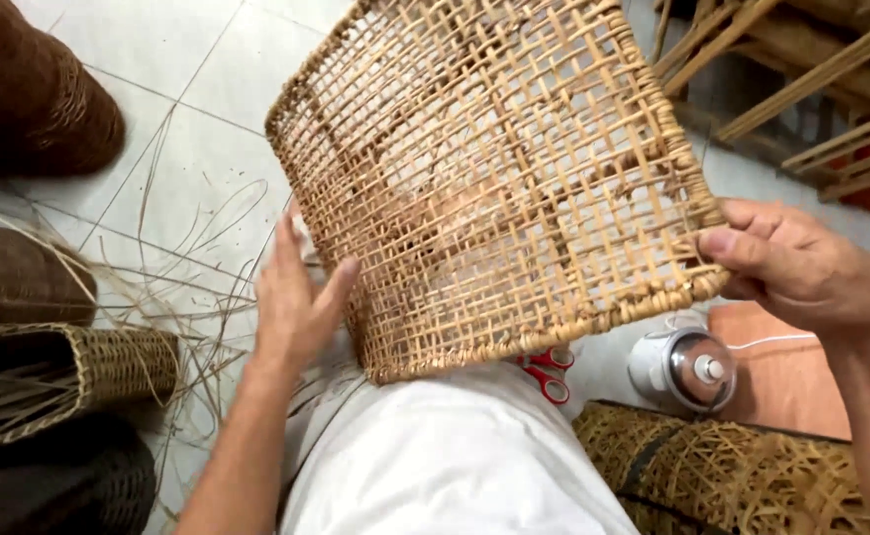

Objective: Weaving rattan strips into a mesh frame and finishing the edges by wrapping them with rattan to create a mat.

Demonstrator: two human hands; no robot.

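Note:
A large open-weave rattan basket (494, 168) rests tilted on my lap, its base toward me. My left hand (296, 297) lies flat against its lower left side, fingers spread. My right hand (791, 263) grips the basket's braided right rim, thumb pressed on the edge. White cloth on my legs (445, 456) lies under the basket.
Red-handled scissors (546, 372) peek out below the basket. A small white appliance with a clear lid (684, 369) stands on the tiled floor at right. Woven baskets sit at left (68, 372) and lower right (742, 476). Loose rattan strands (182, 267) trail over the floor. Cane furniture (801, 69) stands at top right.

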